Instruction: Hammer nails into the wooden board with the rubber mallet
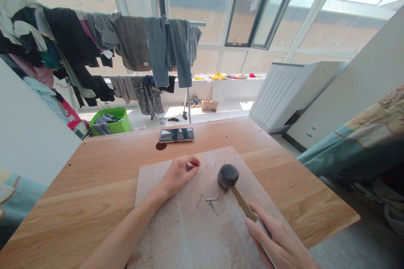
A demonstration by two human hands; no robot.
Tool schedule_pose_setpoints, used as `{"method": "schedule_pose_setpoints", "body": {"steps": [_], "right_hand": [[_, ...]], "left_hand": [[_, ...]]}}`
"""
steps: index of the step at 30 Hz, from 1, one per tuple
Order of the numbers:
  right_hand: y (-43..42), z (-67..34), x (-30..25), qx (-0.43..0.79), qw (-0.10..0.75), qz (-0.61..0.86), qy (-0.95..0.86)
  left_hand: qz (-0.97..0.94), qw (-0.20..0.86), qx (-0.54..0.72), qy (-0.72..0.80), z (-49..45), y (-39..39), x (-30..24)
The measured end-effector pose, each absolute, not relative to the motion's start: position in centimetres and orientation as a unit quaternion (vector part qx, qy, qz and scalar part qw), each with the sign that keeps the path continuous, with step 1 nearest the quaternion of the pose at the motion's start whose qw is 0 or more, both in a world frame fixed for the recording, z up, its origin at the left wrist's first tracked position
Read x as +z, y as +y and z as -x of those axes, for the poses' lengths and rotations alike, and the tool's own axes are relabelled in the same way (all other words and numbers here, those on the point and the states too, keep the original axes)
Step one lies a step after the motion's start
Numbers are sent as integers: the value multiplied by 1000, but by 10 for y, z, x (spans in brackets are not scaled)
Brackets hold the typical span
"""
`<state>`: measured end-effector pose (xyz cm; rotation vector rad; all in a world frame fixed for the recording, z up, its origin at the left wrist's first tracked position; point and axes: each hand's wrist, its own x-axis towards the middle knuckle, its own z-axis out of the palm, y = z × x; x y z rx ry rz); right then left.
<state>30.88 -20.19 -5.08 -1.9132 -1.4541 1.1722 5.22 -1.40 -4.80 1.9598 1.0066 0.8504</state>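
Observation:
My right hand (274,235) is wrapped round the wooden handle of a mallet (227,176) with a black rubber head. The head is over the right part of a worn wooden board (170,227). My left hand (181,173) rests near the board's far side, thumb and forefinger pinched on what looks like a small nail, mostly hidden by the fingers. To the right of those fingertips, a few thin nails (206,166) stand upright in a row. Between my hands several loose nails (213,209) lie on the board.
The board lies on a wooden table (94,185). A phone (176,135) is beyond it, next to a dark round hole (161,146). Past the table are a laundry rack with clothes (132,42), a green basket (113,122) and a white cabinet-like unit (280,92).

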Motion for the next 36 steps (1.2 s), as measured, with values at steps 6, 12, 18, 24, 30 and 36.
{"method": "schedule_pose_setpoints", "body": {"steps": [6,12,18,24,30,36], "right_hand": [[-194,-294,-35,436,231,702,-514],[-178,-275,-16,447,229,689,-522],[-158,-260,-11,484,291,635,-527],[-142,-246,-11,494,309,605,-542],[-139,-241,-14,490,281,612,-554],[-144,-244,-14,487,291,610,-554]], "left_hand": [[-775,372,329,391,-51,-14,-51],[-801,325,322,386,-51,-16,-54],[-796,297,332,409,-51,-14,-59],[-798,284,346,404,-52,-12,-63],[-799,297,352,387,-52,-11,-62],[-792,310,339,401,-50,-12,-56]]}}
